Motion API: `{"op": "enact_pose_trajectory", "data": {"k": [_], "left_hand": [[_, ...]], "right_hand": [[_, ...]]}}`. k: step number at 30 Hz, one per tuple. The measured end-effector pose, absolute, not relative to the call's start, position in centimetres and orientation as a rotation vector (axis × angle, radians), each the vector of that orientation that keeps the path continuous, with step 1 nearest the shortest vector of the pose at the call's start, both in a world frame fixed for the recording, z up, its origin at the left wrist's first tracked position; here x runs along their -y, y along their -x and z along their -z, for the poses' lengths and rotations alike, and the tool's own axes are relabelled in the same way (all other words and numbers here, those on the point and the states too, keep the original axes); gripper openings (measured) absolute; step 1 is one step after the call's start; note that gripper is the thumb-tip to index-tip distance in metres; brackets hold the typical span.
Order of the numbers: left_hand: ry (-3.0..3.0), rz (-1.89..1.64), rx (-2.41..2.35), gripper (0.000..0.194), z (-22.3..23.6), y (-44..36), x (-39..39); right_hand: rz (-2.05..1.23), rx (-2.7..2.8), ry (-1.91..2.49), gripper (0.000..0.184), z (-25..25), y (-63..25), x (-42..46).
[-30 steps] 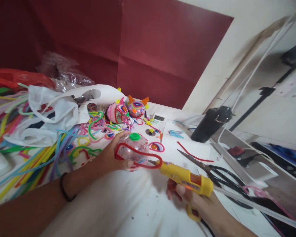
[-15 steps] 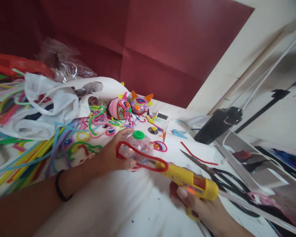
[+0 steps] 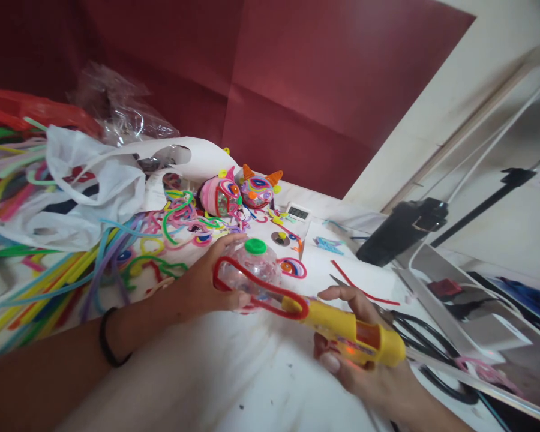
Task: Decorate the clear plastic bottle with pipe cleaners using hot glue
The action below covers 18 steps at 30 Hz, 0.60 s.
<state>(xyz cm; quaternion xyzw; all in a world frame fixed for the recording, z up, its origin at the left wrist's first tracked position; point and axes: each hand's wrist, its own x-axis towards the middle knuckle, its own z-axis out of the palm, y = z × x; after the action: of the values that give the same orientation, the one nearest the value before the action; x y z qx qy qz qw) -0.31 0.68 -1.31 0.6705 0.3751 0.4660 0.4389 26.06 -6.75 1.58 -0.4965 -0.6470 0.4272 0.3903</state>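
My left hand (image 3: 216, 279) is closed round a clear plastic ball (image 3: 265, 273) with a green disc (image 3: 255, 246) on top. A loop of red pipe cleaner (image 3: 270, 285) runs across the ball's near side and out to the right. In my right hand (image 3: 357, 354) is a yellow hot glue gun (image 3: 337, 324), its small red light lit and a long glue stick (image 3: 468, 378) sticking out behind. The gun's nozzle points at the ball inside the red loop; whether it touches cannot be seen. My right index finger is stretched over the gun's far side.
Two decorated balls (image 3: 257, 191) stand at the back beside a small digital timer (image 3: 298, 212). Bundles of coloured pipe cleaners (image 3: 58, 294) and white cloth (image 3: 90, 192) lie on the left. On the right are scissors (image 3: 423, 336), a red pipe cleaner strip (image 3: 364, 285) and a black bottle (image 3: 396, 231).
My right index finger has lifted and stretched forward along the glue gun's far side. The ball, the red loop and my left hand stay almost where they were.
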Motion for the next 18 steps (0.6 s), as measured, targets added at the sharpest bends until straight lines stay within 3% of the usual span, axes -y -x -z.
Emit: {"op": "enact_pose_trajectory", "data": {"k": [8, 18], "left_hand": [[-1.704, -1.170, -0.948, 0.090, 1.35, 0.24, -0.77], [-1.753, -1.171, -0.947, 0.093, 1.97, 0.53, -1.17]], "right_hand": [[-0.935, 1.742, 1.286, 0.063, -1.11, -26.13, 6.55], [-0.736, 1.882, 1.247, 0.055, -0.90, -25.97, 6.40]]}}
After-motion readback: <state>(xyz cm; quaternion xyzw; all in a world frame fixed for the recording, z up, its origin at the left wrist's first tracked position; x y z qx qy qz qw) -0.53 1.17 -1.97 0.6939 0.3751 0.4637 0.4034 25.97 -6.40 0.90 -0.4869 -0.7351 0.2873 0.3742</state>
